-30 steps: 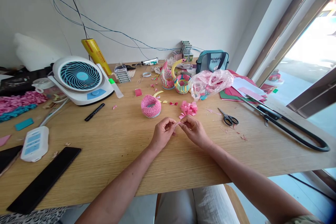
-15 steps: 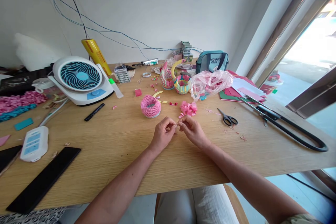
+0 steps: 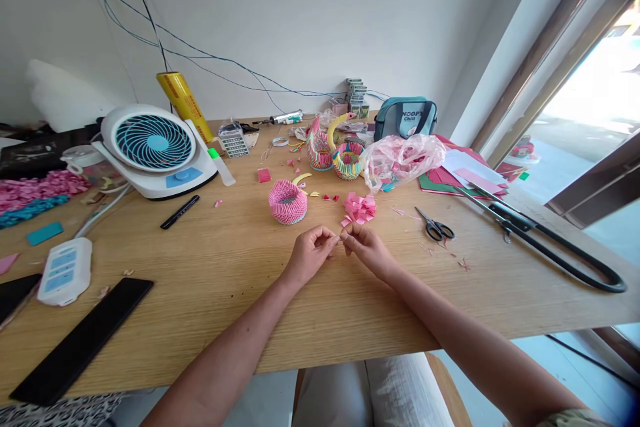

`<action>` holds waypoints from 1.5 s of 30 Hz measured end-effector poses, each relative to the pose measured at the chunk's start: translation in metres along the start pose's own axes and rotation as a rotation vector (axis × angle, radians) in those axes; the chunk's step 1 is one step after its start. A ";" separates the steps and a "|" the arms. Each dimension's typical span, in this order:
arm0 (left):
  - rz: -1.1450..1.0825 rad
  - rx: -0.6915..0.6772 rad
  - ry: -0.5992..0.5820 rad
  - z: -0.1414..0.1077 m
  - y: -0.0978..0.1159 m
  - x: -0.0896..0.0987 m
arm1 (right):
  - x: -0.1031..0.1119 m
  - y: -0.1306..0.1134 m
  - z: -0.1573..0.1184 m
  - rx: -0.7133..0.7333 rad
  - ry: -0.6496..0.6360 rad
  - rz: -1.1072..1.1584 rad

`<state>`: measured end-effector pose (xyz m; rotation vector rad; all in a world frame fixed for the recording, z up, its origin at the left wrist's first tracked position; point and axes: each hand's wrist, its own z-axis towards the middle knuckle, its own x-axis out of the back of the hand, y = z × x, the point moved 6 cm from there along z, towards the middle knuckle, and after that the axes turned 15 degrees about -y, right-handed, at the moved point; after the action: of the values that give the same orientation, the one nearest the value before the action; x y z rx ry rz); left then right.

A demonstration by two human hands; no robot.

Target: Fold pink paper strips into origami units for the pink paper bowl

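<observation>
The left hand (image 3: 313, 250) and right hand (image 3: 369, 248) meet above the near middle of the table (image 3: 210, 320), thumbs and forefingers pinched together on a small paper piece (image 3: 339, 238) that their fingertips mostly hide. Just beyond the right hand lies a heap of pink paper pieces (image 3: 360, 207); on the far left side of the left hand sits a pink modular-origami basket (image 3: 287, 204). Black-handled scissors (image 3: 439, 229) lie to the right, apart from both hands.

A white fan (image 3: 159, 150) stands before a tilted yellow roll (image 3: 185, 107).
</observation>
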<state>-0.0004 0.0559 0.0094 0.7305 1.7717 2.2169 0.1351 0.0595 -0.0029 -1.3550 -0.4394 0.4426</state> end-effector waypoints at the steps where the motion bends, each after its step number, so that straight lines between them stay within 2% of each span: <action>1: -0.046 0.004 -0.017 0.000 0.001 0.000 | 0.000 0.003 0.000 -0.028 -0.013 0.139; 4: -0.128 0.013 -0.025 0.000 0.004 -0.001 | -0.005 0.011 -0.002 -0.130 -0.047 0.542; 6: -0.133 0.010 -0.011 0.000 0.006 -0.002 | -0.007 0.014 -0.003 -0.184 -0.036 0.680; 13: -0.114 -0.009 -0.040 -0.001 0.006 -0.007 | -0.008 0.015 -0.003 -0.211 -0.039 0.789; 17: -0.038 -0.018 -0.052 -0.003 0.008 -0.008 | -0.009 0.015 -0.003 -0.172 -0.043 0.708; 22: 0.327 -0.081 -0.002 -0.004 0.020 -0.005 | -0.011 0.013 0.000 -0.103 -0.056 0.382; 25: 0.453 -0.130 0.047 -0.004 0.024 -0.002 | -0.008 0.008 0.001 -0.076 -0.057 0.159; 29: 0.479 -0.157 0.060 -0.003 0.022 0.000 | -0.001 -0.003 0.002 -0.007 -0.022 -0.142; 32: 0.349 -0.109 0.022 -0.001 0.015 0.001 | 0.004 -0.007 0.001 0.011 -0.001 -0.246; 35: 0.143 -0.037 -0.006 0.001 0.008 0.005 | 0.010 -0.011 0.000 0.002 0.003 -0.272; 39: 0.031 0.008 0.016 0.001 0.006 0.010 | 0.019 -0.015 0.000 0.007 0.055 -0.099; 45: 0.021 0.037 -0.059 0.001 -0.004 -0.004 | 0.010 -0.004 0.003 -0.026 -0.081 0.079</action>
<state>0.0028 0.0562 0.0050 0.8177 1.7889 2.1585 0.1427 0.0666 0.0021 -1.3861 -0.4604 0.5602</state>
